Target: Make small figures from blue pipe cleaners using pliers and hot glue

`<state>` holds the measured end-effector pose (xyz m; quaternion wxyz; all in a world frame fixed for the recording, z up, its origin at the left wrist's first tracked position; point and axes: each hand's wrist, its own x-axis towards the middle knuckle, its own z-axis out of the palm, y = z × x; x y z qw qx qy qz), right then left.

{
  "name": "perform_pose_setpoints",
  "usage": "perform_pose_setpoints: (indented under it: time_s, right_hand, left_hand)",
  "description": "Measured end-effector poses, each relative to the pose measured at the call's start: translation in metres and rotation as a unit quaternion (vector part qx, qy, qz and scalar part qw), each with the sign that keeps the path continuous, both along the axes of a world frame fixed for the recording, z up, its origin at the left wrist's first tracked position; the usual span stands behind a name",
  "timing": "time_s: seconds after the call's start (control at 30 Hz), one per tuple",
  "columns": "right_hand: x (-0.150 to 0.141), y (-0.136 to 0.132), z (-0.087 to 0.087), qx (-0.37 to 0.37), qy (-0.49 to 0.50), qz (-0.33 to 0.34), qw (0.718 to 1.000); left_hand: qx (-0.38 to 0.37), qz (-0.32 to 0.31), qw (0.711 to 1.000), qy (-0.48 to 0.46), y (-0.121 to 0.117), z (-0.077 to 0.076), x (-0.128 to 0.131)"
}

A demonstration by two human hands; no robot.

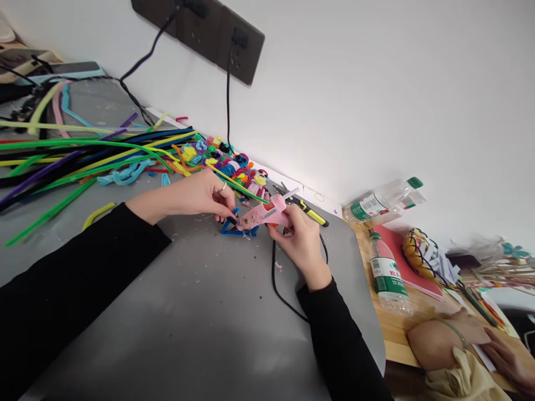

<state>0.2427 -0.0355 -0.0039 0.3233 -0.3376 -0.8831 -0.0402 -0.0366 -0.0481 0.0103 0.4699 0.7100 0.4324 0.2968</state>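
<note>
In the head view my right hand (301, 236) is wrapped round a pink glue gun (262, 214) with a clear glue stick poking out of its back. Its nozzle points left and down at a blue pipe cleaner piece (234, 229), bent into shape just above the grey mat. My left hand (213, 196) pinches this blue piece between thumb and fingers. A black part shows at the fingertips, too small to name. The nozzle tip overlaps the blue piece, and I cannot tell whether they touch. A black cord hangs below the glue gun.
Many coloured pipe cleaners (83, 150) lie at left. Small pipe cleaner figures (240, 170) line the wall beside yellow-black pliers (313, 214). Water bottles (388, 273) stand or lie at right, near another person's hands (468, 328). A power strip (217, 33) hangs on the wall.
</note>
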Motion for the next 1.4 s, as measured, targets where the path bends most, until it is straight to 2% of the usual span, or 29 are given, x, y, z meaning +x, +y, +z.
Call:
perform_pose_setpoints:
  time_s: [0.3,0.57,0.8,1.4]
  right_hand:
    - [0.0003,-0.0008,-0.0004,-0.024,-0.016,-0.004,1.000]
    - [-0.0003,-0.0002,-0.0014,-0.020,-0.010,0.004,1.000]
    - [-0.0001,0.0013,-0.0028,-0.005,-0.004,0.012,1.000]
    - [0.0000,-0.0004,-0.0016,-0.028,0.000,0.020,0.999]
  left_hand:
    - [-0.018,0.002,1.000,0.013,0.0042,-0.0054,-0.0029]
    - [0.008,0.016,0.999,0.033,-0.0005,-0.0001,-0.0007]
    - [0.019,0.014,1.000,0.019,0.0009,-0.0027,-0.0026]
    - [0.013,0.013,0.999,0.032,0.0004,-0.0010,-0.0020]
